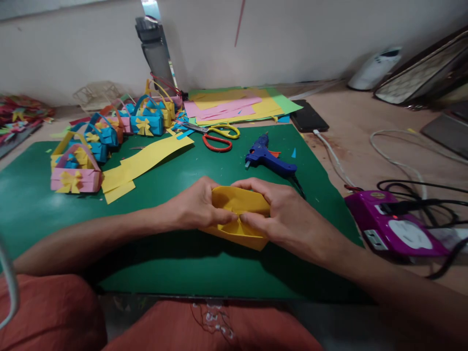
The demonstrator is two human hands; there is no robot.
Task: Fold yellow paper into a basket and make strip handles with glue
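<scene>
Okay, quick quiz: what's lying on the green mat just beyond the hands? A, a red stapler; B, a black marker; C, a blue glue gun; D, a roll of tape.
C: a blue glue gun lies on the green mat just past both hands, which fold yellow paper.

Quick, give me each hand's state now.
Left hand: closed, pinching the folded yellow paper.
Right hand: closed on the same paper.

Both hands, left hand (195, 204) and right hand (278, 214), pinch a folded yellow paper piece (239, 214) above the green mat (183, 263). A blue glue gun (268, 158) lies just beyond.
</scene>
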